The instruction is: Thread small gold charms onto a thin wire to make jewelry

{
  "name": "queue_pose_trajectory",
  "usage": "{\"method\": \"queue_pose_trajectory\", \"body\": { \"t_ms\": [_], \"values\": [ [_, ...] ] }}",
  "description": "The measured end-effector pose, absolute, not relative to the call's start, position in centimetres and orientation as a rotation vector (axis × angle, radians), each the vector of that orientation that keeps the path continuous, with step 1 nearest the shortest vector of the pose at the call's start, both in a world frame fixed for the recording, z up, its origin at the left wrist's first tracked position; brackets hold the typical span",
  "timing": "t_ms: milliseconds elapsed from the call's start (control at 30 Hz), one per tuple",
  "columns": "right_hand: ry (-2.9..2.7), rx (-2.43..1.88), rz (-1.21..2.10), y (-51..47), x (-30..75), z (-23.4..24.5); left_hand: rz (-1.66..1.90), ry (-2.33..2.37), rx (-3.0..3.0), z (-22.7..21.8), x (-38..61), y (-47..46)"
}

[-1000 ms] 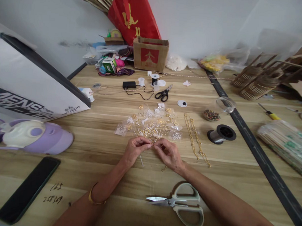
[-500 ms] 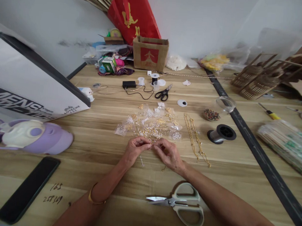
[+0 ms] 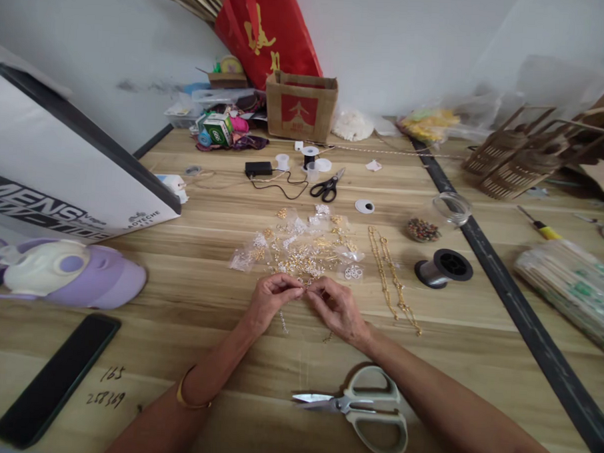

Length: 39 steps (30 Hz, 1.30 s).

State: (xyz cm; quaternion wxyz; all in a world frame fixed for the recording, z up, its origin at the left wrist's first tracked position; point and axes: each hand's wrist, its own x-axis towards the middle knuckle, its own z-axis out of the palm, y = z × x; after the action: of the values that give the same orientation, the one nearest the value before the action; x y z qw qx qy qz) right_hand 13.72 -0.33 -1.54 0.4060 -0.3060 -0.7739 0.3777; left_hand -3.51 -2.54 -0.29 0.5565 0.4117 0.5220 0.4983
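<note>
My left hand (image 3: pixel 275 299) and my right hand (image 3: pixel 337 307) meet almost tip to tip in front of a spread of small gold and silver beads and findings (image 3: pixel 305 253). Both pinch thumb against forefinger; whatever lies between the tips is too small to name. A short silver chain (image 3: pixel 284 322) hangs below my left fingers. Beneath my right hand a bit of gold chain (image 3: pixel 328 337) shows. To the right lies a gold chain necklace (image 3: pixel 390 277). Open-bladed scissors with pale handles (image 3: pixel 347 405) rest on the table between my forearms.
A spool of fine wire (image 3: pixel 440 267) and a tipped jar of dark beads (image 3: pixel 425 228) stand to the right. Black scissors (image 3: pixel 326 186) lie behind the beads. At left are a black phone (image 3: pixel 58 379), a purple bottle (image 3: pixel 80 273) and a large white box (image 3: pixel 59 162).
</note>
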Motion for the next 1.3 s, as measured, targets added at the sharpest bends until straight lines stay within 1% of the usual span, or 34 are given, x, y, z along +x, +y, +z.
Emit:
{"method": "queue_pose_trajectory", "body": {
  "t_ms": [933,1300],
  "values": [
    [-1.939,-0.759,0.942,-0.25,13.70,-1.53,1.176,1.181,0.898,-0.42,-3.46,-2.48],
    [-1.936,-0.763,0.953,-0.29,13.67,-1.51,1.157,1.208,0.957,-0.26,-3.48,-2.64]
  ]
}}
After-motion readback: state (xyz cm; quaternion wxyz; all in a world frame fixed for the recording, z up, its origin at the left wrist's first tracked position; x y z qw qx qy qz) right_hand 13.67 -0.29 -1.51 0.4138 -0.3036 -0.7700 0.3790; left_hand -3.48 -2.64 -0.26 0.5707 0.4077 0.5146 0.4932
